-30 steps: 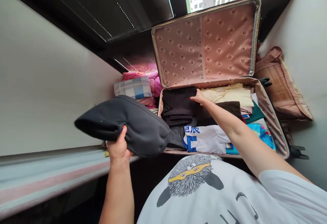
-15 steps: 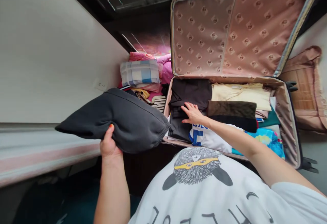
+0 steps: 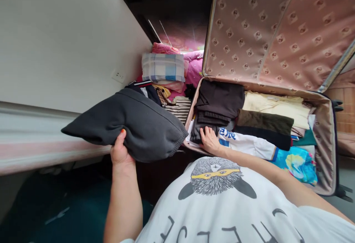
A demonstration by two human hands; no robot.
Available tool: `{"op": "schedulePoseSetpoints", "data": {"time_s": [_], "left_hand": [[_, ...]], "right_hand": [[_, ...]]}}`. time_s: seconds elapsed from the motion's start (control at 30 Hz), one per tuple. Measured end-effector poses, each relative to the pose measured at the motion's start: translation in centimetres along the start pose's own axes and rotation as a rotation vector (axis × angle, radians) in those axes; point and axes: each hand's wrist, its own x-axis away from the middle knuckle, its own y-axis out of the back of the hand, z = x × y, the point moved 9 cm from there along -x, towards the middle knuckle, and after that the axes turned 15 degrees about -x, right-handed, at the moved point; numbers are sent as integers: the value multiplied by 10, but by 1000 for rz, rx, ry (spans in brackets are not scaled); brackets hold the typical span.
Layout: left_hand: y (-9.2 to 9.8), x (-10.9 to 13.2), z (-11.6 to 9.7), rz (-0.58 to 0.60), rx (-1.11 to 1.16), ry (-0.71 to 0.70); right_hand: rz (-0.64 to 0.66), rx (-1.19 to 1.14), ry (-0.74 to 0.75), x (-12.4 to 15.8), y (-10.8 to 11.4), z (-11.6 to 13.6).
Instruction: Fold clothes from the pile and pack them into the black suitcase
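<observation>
My left hand (image 3: 122, 150) is closed on a dark grey folded garment with an elastic cuff, perhaps sweatpants (image 3: 133, 121), held up left of the suitcase. The thumb shows on top; the other fingers are hidden underneath. Inside the open suitcase (image 3: 192, 101), my right hand (image 3: 210, 139) rests with fingers apart on dark folded clothes (image 3: 203, 126) in the near left corner. Beside it lies a white shirt with blue lettering (image 3: 249, 143). Black folded clothing (image 3: 219, 95) sits behind that hand. A brown and black ribbed garment (image 3: 266, 125) and cream clothing (image 3: 274, 106) are farther right.
The suitcase lid (image 3: 257, 32) stands raised at the back. Left of the suitcase are a plaid folded cloth (image 3: 163, 67), striped clothing (image 3: 180, 108) and pink bedding (image 3: 194, 71). A wall with an outlet (image 3: 118, 76) rises on the left. Bright blue clothing (image 3: 298, 165) lies at the suitcase's near right.
My right hand has moved nearer to me, from the black clothing to the suitcase's near left corner. My left hand still holds the grey garment. The view has shifted left.
</observation>
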Motion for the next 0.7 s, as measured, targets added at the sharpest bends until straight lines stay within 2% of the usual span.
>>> {"op": "schedulePoseSetpoints", "data": {"time_s": [0.1, 0.23, 0.33, 0.4, 0.5, 0.63, 0.7], "left_hand": [[11, 5, 13, -109, 99, 90], [15, 8, 23, -107, 156, 143], [18, 8, 30, -91, 170, 183], [18, 9, 34, -63, 171, 212], [11, 11, 40, -1, 201, 268], [-13, 19, 49, 130, 242, 356], [-30, 25, 53, 222, 228, 389]], "right_hand": [[-2, -6, -54, -3, 0, -2], [10, 38, -57, -13, -2, 7], [26, -69, -109, -24, 10, -2], [2, -247, -182, -29, 33, -20], [-93, -636, -230, -30, 80, -49], [-258, -1181, -180, -15, 143, -75], [-326, -1341, -163, -4, 169, -79]]}}
